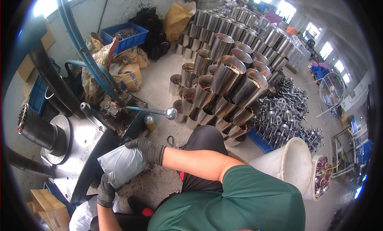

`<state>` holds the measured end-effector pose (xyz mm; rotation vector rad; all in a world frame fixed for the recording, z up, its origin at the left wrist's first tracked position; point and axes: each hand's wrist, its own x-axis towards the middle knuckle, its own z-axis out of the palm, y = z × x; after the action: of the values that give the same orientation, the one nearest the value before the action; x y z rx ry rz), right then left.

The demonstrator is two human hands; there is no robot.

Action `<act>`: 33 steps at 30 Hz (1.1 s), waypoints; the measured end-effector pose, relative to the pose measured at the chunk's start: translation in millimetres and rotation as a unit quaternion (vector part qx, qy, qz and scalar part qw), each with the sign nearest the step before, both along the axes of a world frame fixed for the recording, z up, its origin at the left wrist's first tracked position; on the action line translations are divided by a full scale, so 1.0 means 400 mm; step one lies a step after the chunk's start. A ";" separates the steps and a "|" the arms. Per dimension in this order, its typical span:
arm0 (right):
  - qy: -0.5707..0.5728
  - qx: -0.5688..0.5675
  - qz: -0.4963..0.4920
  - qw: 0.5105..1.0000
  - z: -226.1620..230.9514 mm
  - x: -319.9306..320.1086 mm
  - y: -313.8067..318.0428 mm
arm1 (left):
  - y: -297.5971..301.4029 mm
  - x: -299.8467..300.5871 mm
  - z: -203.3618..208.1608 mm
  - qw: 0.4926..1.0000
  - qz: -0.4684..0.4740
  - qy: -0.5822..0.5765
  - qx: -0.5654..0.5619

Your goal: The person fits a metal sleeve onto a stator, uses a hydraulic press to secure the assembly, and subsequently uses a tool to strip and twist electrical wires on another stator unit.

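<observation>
Both my hands wear dark grey work gloves. Between them is a light grey plastic-wrapped bundle [123, 164], tilted, its contents hidden by the wrapping. My right hand [144, 149] grips its upper end, with the fingers curled over the edge. Lower down, my left hand [106, 192] is closed on the bottom corner. The bundle is beside the edge of a metal machine table [88, 140]. On that table a dark cylinder [38, 129] with copper windings at its end rests on a round plate [66, 141].
A lever with a ball knob [171, 113] sticks out ahead, above a spray can [149, 122]. Stacked steel cylinders [229, 71] fill the far middle. Metal rotor shafts [281, 111] are heaped at the right, near a white bucket [293, 163]. A cardboard box [52, 209] is at lower left.
</observation>
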<state>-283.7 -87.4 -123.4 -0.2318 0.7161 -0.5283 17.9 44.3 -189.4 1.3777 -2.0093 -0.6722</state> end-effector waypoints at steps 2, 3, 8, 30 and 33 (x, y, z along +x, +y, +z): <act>0.079 -0.001 -0.010 0.997 0.016 -0.009 0.009 | -0.001 -0.014 0.004 0.991 -0.001 -0.089 -0.105; 0.074 0.019 -0.002 0.997 -0.030 -0.009 -0.012 | -0.003 -0.025 0.005 0.981 0.007 -0.118 -0.153; 0.025 0.047 -0.036 0.998 0.026 -0.001 0.001 | -0.019 -0.101 0.073 0.960 0.205 -0.087 -0.172; -0.022 -0.073 -0.137 0.988 0.048 -0.017 0.020 | -0.087 -0.109 0.215 0.845 0.288 0.417 0.172; -0.016 -0.102 -0.117 0.988 0.062 -0.023 0.021 | -0.077 -0.114 0.258 0.907 0.174 0.356 0.143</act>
<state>-292.8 -78.8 -98.7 -0.3306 0.6619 -0.8291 -27.5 13.4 -86.3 1.3372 -1.0894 -1.1318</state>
